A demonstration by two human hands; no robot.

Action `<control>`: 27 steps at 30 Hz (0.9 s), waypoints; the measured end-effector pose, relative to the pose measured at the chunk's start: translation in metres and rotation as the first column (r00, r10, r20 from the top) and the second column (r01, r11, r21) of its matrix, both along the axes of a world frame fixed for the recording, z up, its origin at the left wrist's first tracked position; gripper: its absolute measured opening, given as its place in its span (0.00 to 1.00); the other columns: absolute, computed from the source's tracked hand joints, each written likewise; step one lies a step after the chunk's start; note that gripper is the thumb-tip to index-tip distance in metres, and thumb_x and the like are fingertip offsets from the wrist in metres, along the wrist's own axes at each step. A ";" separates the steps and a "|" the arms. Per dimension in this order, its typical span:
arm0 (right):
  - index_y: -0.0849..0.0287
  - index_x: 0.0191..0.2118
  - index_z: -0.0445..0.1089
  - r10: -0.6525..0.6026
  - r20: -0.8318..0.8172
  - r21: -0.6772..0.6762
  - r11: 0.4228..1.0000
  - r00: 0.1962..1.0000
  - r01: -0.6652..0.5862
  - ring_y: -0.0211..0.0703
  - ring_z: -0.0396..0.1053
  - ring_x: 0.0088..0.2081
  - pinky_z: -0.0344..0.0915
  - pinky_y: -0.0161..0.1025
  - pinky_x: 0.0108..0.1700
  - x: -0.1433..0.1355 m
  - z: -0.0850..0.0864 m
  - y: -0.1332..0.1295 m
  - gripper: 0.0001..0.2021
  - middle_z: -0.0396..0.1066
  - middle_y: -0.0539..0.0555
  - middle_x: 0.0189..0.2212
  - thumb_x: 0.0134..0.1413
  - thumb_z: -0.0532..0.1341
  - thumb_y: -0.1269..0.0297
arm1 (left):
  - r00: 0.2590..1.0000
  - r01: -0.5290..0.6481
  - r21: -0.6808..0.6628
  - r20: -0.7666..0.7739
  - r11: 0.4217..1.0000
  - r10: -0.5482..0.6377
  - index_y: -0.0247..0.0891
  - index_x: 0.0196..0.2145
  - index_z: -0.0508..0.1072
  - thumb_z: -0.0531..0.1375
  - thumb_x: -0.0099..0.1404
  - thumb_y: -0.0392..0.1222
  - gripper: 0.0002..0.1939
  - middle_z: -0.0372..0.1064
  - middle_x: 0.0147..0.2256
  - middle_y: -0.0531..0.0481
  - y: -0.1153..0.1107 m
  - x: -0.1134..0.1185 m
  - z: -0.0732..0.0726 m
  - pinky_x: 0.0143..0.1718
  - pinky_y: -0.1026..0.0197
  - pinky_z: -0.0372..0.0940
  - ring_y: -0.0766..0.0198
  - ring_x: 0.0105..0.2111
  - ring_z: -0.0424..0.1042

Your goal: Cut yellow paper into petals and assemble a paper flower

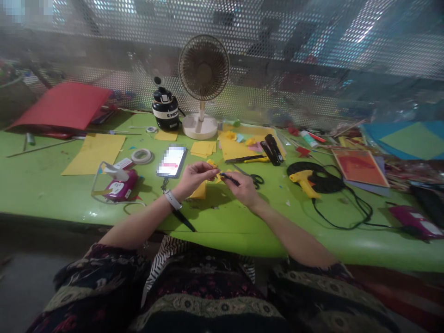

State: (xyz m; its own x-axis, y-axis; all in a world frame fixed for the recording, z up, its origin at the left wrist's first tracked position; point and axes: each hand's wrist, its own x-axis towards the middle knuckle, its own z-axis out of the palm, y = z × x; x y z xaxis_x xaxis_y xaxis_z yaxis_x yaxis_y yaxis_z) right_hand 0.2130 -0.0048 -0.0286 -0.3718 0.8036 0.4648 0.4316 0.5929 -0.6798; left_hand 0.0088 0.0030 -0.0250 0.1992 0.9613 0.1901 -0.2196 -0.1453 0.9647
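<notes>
My left hand (194, 178) pinches a small yellow paper piece (212, 163) between thumb and fingertips above the green table. Close beside it, my right hand (244, 188) is closed around a slim black pen-like tool (229, 179), whose tip points at the paper. The tip itself is too small to make out. Below the left hand lies a stack of yellow paper squares (199, 191), partly covered. Dark-handled scissors (257, 179) rest just behind my right hand. A lit phone (171, 160) lies left of the hands.
A fan (200, 126) and a black bottle (165, 113) stand at the back. A yellow glue gun (305, 182) with a looping cord lies right, on a black disc. Staplers (272, 150), a tape roll (141, 156), a purple device (121, 186) and coloured paper (95, 152) surround the hands.
</notes>
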 end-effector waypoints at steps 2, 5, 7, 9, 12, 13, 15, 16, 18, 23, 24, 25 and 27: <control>0.57 0.45 0.77 -0.003 0.002 -0.017 1.000 1.000 0.003 0.48 0.76 0.41 0.71 0.45 0.45 0.000 0.001 0.000 0.14 0.79 0.58 0.41 0.63 0.59 0.56 | 1.000 0.004 0.004 0.009 1.000 -0.004 0.34 0.31 0.77 0.73 0.51 0.48 0.16 0.76 0.27 0.49 -0.001 0.000 0.001 0.31 0.64 0.70 0.70 0.26 0.73; 0.57 0.45 0.78 0.000 -0.003 -0.044 0.999 1.000 0.000 0.48 0.75 0.40 0.71 0.45 0.44 0.000 0.001 0.000 0.13 0.79 0.58 0.41 0.62 0.60 0.57 | 1.000 0.001 0.004 0.008 1.000 -0.001 0.34 0.30 0.77 0.72 0.53 0.48 0.15 0.76 0.26 0.50 -0.001 0.001 0.002 0.31 0.65 0.69 0.70 0.25 0.73; 0.58 0.44 0.78 0.013 -0.020 -0.057 0.998 1.000 -0.014 0.48 0.75 0.39 0.70 0.45 0.44 0.000 0.001 0.000 0.13 0.79 0.58 0.41 0.61 0.60 0.57 | 1.000 -0.002 0.008 0.007 1.000 0.002 0.34 0.30 0.77 0.71 0.54 0.49 0.15 0.75 0.25 0.50 -0.001 0.001 0.002 0.30 0.65 0.69 0.70 0.25 0.73; 0.58 0.44 0.78 0.034 -0.035 -0.093 0.995 0.999 -0.037 0.47 0.74 0.38 0.70 0.44 0.42 0.000 0.001 -0.001 0.14 0.79 0.57 0.40 0.61 0.60 0.56 | 1.000 -0.010 0.008 0.005 1.000 0.010 0.34 0.30 0.78 0.71 0.54 0.49 0.15 0.75 0.25 0.50 -0.001 0.000 0.001 0.30 0.65 0.68 0.70 0.24 0.72; 0.57 0.44 0.79 0.076 -0.063 -0.196 0.977 0.995 -0.087 0.44 0.72 0.34 0.69 0.41 0.36 0.000 0.003 -0.001 0.15 0.78 0.55 0.36 0.61 0.60 0.54 | 1.000 -0.008 -0.009 -0.007 1.000 0.008 0.34 0.30 0.78 0.71 0.54 0.50 0.15 0.75 0.25 0.50 0.001 0.000 -0.001 0.30 0.65 0.68 0.70 0.25 0.72; 0.57 0.43 0.79 0.091 -0.076 -0.239 0.965 0.993 -0.107 0.43 0.71 0.32 0.68 0.40 0.34 0.001 0.004 -0.002 0.15 0.77 0.55 0.34 0.60 0.60 0.53 | 1.000 0.001 -0.014 -0.009 1.000 -0.001 0.35 0.30 0.79 0.71 0.54 0.50 0.15 0.75 0.25 0.50 0.002 -0.001 -0.002 0.31 0.65 0.68 0.70 0.25 0.72; 0.57 0.42 0.79 0.116 -0.103 -0.331 0.933 0.988 -0.144 0.41 0.67 0.29 0.65 0.37 0.30 0.002 0.006 -0.003 0.16 0.75 0.53 0.31 0.60 0.61 0.51 | 1.000 0.027 -0.015 -0.004 1.000 -0.027 0.35 0.30 0.79 0.71 0.54 0.50 0.15 0.75 0.25 0.50 0.003 -0.001 -0.003 0.31 0.64 0.68 0.70 0.25 0.72; 0.57 0.41 0.78 0.126 -0.117 -0.376 0.912 0.985 -0.162 0.39 0.66 0.28 0.63 0.36 0.28 0.002 0.007 -0.003 0.16 0.74 0.52 0.29 0.59 0.61 0.50 | 0.999 0.041 -0.015 0.002 0.999 -0.041 0.35 0.30 0.79 0.71 0.55 0.49 0.14 0.75 0.25 0.50 0.003 -0.001 -0.003 0.31 0.64 0.68 0.70 0.25 0.72; 0.58 0.40 0.78 0.146 -0.150 -0.455 0.868 0.978 -0.199 0.37 0.62 0.25 0.59 0.35 0.25 0.003 0.007 -0.003 0.17 0.70 0.50 0.25 0.59 0.62 0.49 | 0.997 0.069 -0.017 0.019 0.997 -0.069 0.35 0.31 0.80 0.71 0.55 0.48 0.13 0.75 0.26 0.50 0.002 -0.001 -0.003 0.32 0.65 0.67 0.70 0.25 0.71; 0.59 0.47 0.73 0.134 -0.166 -0.521 0.829 0.977 -0.202 0.34 0.59 0.19 0.58 0.34 0.20 0.002 0.002 -0.004 0.21 0.66 0.47 0.22 0.58 0.62 0.47 | 0.998 0.053 -0.034 0.029 0.998 -0.052 0.35 0.29 0.79 0.70 0.56 0.48 0.12 0.75 0.25 0.51 0.000 -0.001 -0.001 0.31 0.65 0.67 0.71 0.24 0.71; 0.58 0.50 0.72 0.107 -0.146 -0.468 0.868 0.983 -0.164 0.35 0.61 0.20 0.61 0.34 0.22 0.001 0.002 -0.004 0.22 0.68 0.48 0.24 0.57 0.63 0.48 | 0.999 0.028 -0.034 0.017 0.999 -0.028 0.35 0.28 0.79 0.70 0.55 0.49 0.13 0.74 0.24 0.51 0.000 -0.001 -0.001 0.30 0.65 0.67 0.71 0.24 0.70; 0.58 0.51 0.72 0.078 -0.125 -0.387 0.914 0.989 -0.121 0.37 0.65 0.23 0.65 0.36 0.25 0.000 0.001 -0.004 0.22 0.70 0.50 0.28 0.57 0.63 0.48 | 1.000 0.003 -0.032 0.004 0.999 -0.003 0.35 0.27 0.78 0.71 0.55 0.49 0.14 0.74 0.23 0.51 0.000 -0.001 0.000 0.29 0.65 0.66 0.71 0.23 0.70; 0.57 0.49 0.73 0.037 -0.088 -0.201 0.978 0.995 -0.054 0.42 0.70 0.31 0.69 0.40 0.33 -0.002 0.002 -0.004 0.19 0.74 0.55 0.34 0.58 0.63 0.50 | 0.999 -0.036 -0.021 -0.024 0.999 0.036 0.35 0.25 0.77 0.71 0.54 0.50 0.15 0.73 0.22 0.52 -0.001 -0.001 0.000 0.28 0.66 0.66 0.71 0.22 0.69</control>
State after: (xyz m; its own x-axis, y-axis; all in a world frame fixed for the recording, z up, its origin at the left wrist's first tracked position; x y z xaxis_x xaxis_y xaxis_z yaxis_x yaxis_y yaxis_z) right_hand 0.2106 -0.0090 -0.0270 -0.3770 0.8674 0.3248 0.3440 0.4567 -0.8204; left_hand 0.0081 0.0024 -0.0250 0.1686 0.9718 0.1650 -0.1915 -0.1319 0.9726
